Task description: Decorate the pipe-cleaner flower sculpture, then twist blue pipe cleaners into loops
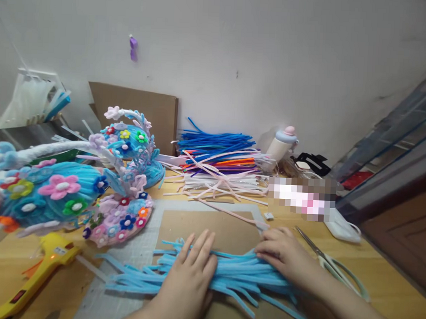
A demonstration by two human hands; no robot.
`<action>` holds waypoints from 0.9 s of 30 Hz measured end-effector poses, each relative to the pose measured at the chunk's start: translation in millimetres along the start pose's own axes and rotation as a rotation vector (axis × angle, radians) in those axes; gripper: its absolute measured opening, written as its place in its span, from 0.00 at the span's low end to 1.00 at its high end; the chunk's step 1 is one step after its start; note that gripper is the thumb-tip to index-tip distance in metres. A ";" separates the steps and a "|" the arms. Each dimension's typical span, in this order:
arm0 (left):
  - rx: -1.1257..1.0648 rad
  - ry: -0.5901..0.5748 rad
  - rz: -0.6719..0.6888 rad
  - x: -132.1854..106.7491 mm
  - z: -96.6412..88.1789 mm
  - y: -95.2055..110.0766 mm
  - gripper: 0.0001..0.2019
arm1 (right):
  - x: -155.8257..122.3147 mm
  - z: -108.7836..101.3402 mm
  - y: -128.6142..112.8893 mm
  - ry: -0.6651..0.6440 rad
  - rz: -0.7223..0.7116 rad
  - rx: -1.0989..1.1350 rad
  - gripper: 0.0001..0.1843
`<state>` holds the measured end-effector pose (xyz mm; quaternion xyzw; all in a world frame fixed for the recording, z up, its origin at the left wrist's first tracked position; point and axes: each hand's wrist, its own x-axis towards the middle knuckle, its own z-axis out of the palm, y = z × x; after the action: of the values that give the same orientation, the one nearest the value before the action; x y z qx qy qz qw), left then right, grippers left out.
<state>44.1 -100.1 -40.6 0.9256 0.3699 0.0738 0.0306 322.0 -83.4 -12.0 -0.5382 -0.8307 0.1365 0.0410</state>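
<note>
A thick bundle of light blue pipe cleaners (229, 275) lies across a brown cardboard sheet (231, 228) on the table. My left hand (190, 278) rests flat on the bundle's left part, fingers stretched out together. My right hand (282, 254) presses down on the bundle's right part, fingers curled over the strands. The bundle's loose ends fan out to the left over a white cutting mat (138, 250).
A yellow glue gun (35, 271) lies at the front left. Blue pipe-cleaner figures covered in flowers (66, 190) stand at the left. A stack of coloured pipe cleaners (220, 162) and a bottle (282, 141) sit by the wall. Scissors (331, 266) lie to the right.
</note>
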 end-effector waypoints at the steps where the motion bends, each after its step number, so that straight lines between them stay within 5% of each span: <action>1: -0.029 -0.038 -0.035 1.3 -1.7 1.3 0.19 | -0.9 -2.3 -2.1 0.022 0.002 -0.018 0.12; 4: -0.112 -0.132 -0.113 4.7 -4.5 4.8 0.19 | -5.6 -2.8 -18.4 0.101 -0.010 -0.020 0.19; 7: -0.106 -0.144 -0.100 6.6 -4.2 6.5 0.19 | -8.6 12.6 -43.2 0.049 -0.152 0.030 0.46; 9: -0.072 -0.145 -0.078 7.2 -2.7 6.3 0.18 | -7.0 30.6 -56.4 -0.006 -0.240 0.035 0.53; 14: -0.019 -0.158 -0.036 9.0 3.3 2.5 0.13 | 3.2 49.9 -61.9 -0.057 -0.195 -0.040 0.25; 19: 0.016 -0.155 0.001 13.4 9.2 -3.1 0.08 | 32.9 -3.4 -41.5 -0.198 -0.291 0.162 0.17; 23: 0.063 -0.089 0.037 14.7 18.3 -8.0 0.06 | 99.5 -23.2 -6.3 0.218 -0.119 0.113 0.20; 27: 0.092 0.035 0.060 12.9 35.0 -13.6 0.05 | 167.6 -6.5 20.9 0.452 0.047 -0.072 0.36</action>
<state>49.6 -81.4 -75.3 0.9353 0.3455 0.0738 -0.0205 271.9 77.5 -24.6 -0.5755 -0.7918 -0.0163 0.2038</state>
